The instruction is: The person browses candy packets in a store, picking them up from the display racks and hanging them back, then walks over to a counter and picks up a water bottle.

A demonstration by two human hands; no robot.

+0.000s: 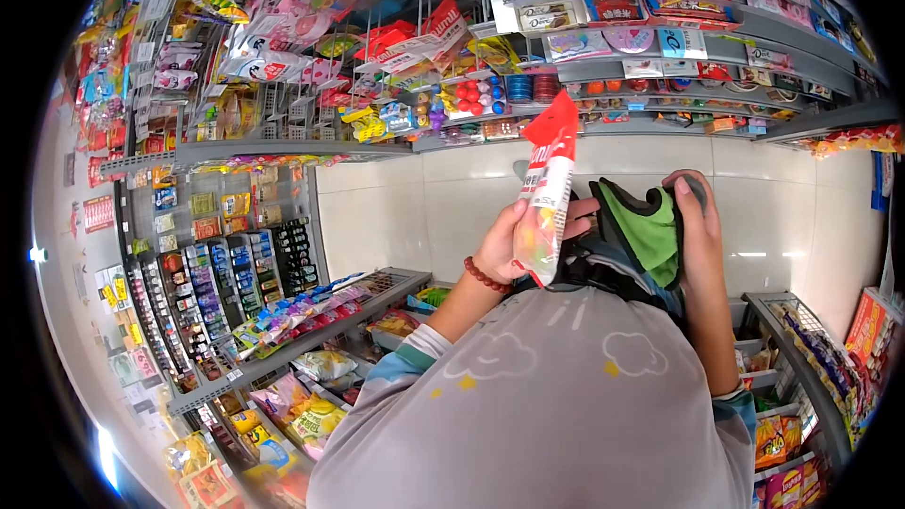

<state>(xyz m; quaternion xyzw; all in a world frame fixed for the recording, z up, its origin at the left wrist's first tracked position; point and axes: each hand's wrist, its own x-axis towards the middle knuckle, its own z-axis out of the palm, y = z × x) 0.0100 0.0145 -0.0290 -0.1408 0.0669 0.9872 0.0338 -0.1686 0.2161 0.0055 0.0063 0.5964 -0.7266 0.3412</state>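
Observation:
My left hand [500,243], with a red bead bracelet at the wrist, grips a candy bag [547,198]. The bag has a red top, white printing and a clear lower part showing coloured sweets. It stands tilted, with its top leaning right. Some left fingers show behind it, beside a green cloth piece with black edging [646,231]. My right hand [696,231] is closed on that cloth's right side, thumb along the edge. Below, dark fabric and straps [603,273] are partly hidden by the hands and the grey apron [547,396], so the cloth's full shape cannot be made out.
A shelf rack [650,9] with chocolates and small packs stands ahead. Hanging sweet bags [415,42] fill the rack at upper left. Snack shelves [302,339] lie at lower left, and another rack [801,358] at right. Pale floor tiles [377,217] lie between them.

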